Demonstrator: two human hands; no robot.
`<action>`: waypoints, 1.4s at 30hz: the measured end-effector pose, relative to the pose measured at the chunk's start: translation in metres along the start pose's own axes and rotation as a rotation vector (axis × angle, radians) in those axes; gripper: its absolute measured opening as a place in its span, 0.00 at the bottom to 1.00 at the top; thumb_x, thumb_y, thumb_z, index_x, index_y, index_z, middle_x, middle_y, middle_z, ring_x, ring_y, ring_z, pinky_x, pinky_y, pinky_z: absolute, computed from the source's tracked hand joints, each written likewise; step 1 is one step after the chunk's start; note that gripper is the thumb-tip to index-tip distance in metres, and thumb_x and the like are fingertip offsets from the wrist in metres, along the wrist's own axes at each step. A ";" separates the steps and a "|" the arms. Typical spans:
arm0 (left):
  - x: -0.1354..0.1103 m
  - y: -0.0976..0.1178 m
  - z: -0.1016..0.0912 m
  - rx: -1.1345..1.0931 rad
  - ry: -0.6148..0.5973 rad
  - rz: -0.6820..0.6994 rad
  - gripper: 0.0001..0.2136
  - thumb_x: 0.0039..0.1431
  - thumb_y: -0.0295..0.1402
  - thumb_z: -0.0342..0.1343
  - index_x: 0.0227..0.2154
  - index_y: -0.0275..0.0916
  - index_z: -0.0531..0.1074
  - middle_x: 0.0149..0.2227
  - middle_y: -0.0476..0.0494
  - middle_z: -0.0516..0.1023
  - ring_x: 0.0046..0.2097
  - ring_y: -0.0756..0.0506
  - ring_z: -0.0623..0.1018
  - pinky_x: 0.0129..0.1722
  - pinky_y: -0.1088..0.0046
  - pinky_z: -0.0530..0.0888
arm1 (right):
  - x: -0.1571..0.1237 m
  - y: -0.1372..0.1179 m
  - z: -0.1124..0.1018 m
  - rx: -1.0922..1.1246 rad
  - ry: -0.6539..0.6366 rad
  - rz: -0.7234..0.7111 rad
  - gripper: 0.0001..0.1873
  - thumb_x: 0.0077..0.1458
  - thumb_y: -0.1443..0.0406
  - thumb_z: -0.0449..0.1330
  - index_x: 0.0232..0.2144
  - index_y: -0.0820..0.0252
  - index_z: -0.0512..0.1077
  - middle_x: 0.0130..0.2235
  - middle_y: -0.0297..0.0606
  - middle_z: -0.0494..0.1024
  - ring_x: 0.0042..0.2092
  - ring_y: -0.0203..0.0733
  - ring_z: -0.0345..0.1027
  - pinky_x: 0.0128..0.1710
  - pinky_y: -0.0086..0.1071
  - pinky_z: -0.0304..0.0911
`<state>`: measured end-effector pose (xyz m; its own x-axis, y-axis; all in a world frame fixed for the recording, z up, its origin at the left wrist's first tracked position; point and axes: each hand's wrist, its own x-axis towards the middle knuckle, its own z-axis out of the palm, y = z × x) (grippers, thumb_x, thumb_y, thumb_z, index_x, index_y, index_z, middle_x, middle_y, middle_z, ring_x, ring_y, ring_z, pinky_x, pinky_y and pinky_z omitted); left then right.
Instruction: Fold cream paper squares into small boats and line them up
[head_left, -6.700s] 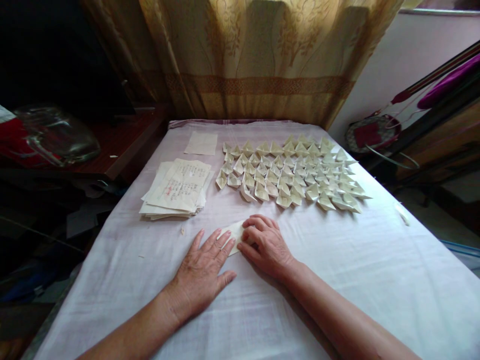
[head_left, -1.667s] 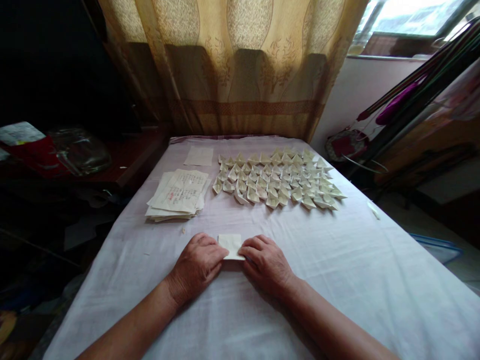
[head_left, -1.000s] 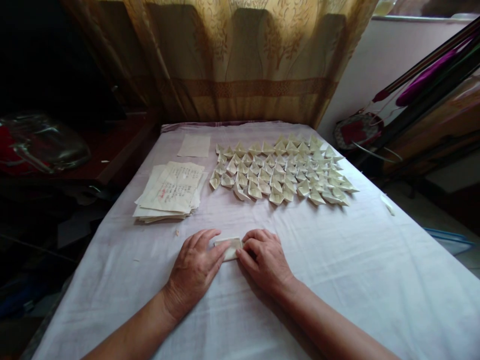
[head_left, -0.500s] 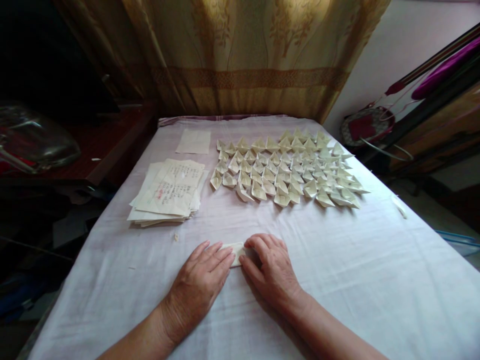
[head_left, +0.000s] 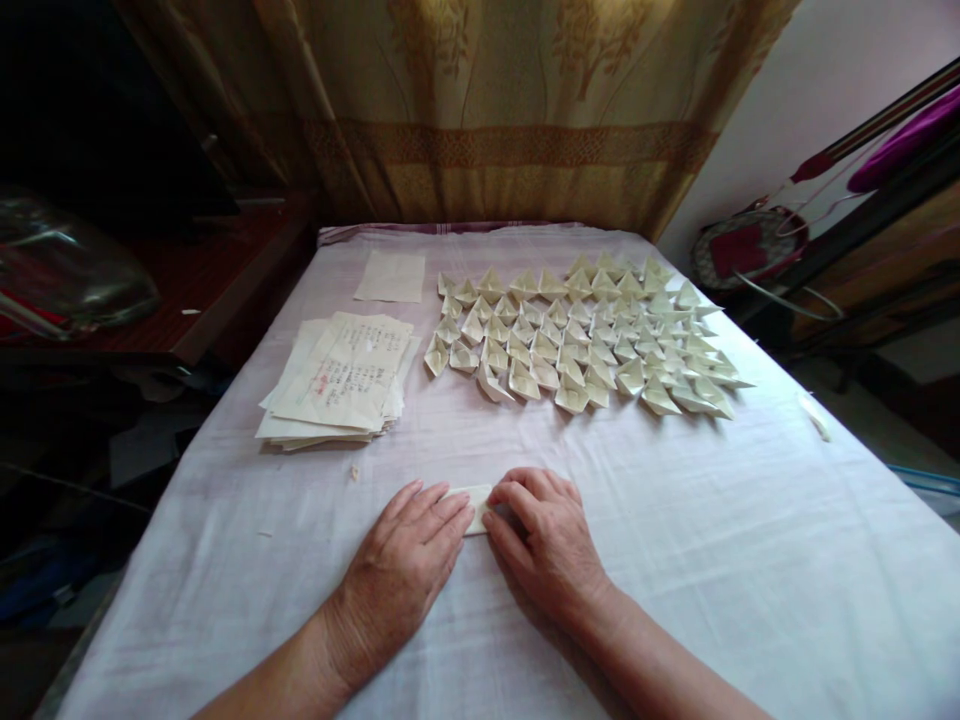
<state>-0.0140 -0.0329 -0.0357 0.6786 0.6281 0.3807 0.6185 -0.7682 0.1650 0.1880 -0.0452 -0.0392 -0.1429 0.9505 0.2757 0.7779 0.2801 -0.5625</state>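
A small folded piece of cream paper [head_left: 474, 497] lies on the white cloth near the front of the table. My left hand [head_left: 405, 565] rests flat on its left part, fingers stretched out and pressing it down. My right hand [head_left: 544, 545] covers its right part with the fingers curled over the paper's edge. Most of the paper is hidden under both hands.
Several folded paper boats [head_left: 585, 335] lie in rows at the back right. A stack of written sheets [head_left: 341, 378] lies at the left, one blank sheet [head_left: 391, 276] behind it. The white cloth [head_left: 750, 540] covers the table. A curtain [head_left: 495, 110] hangs behind, a glass jar [head_left: 67, 270] sits at the far left.
The square paper has been folded down into a narrow strip. My left hand went from curled to flat on it; both hands now press it against the cloth.
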 end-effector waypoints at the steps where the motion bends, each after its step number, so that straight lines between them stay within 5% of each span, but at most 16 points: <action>1: 0.000 0.000 0.000 0.003 -0.002 0.003 0.16 0.69 0.27 0.45 0.53 0.39 0.73 0.53 0.45 0.79 0.55 0.44 0.76 0.60 0.61 0.69 | 0.000 0.000 0.000 -0.001 -0.002 0.001 0.02 0.57 0.68 0.60 0.33 0.55 0.71 0.37 0.36 0.74 0.40 0.43 0.65 0.44 0.39 0.54; 14: -0.001 0.000 0.001 0.017 -0.005 -0.001 0.16 0.69 0.28 0.46 0.55 0.42 0.71 0.54 0.48 0.78 0.55 0.44 0.75 0.61 0.59 0.63 | -0.007 0.009 -0.006 0.117 0.088 -0.049 0.09 0.61 0.71 0.54 0.35 0.56 0.73 0.41 0.39 0.77 0.43 0.43 0.69 0.45 0.38 0.60; 29: -0.001 0.001 0.001 0.030 -0.030 0.005 0.16 0.69 0.28 0.46 0.54 0.41 0.72 0.54 0.45 0.79 0.56 0.43 0.75 0.61 0.59 0.64 | -0.020 0.002 -0.018 -0.083 -0.026 -0.202 0.11 0.63 0.69 0.54 0.41 0.53 0.77 0.42 0.39 0.79 0.42 0.43 0.69 0.44 0.40 0.60; 42: -0.002 -0.001 0.001 0.003 -0.039 0.007 0.17 0.68 0.27 0.46 0.54 0.42 0.72 0.55 0.45 0.78 0.57 0.43 0.75 0.61 0.59 0.65 | -0.019 0.009 -0.014 0.043 0.017 -0.059 0.13 0.57 0.71 0.55 0.37 0.52 0.78 0.44 0.40 0.77 0.45 0.45 0.69 0.46 0.40 0.60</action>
<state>-0.0157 -0.0331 -0.0378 0.6981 0.6270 0.3457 0.6147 -0.7724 0.1599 0.2067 -0.0622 -0.0386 -0.1774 0.9299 0.3222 0.7415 0.3415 -0.5775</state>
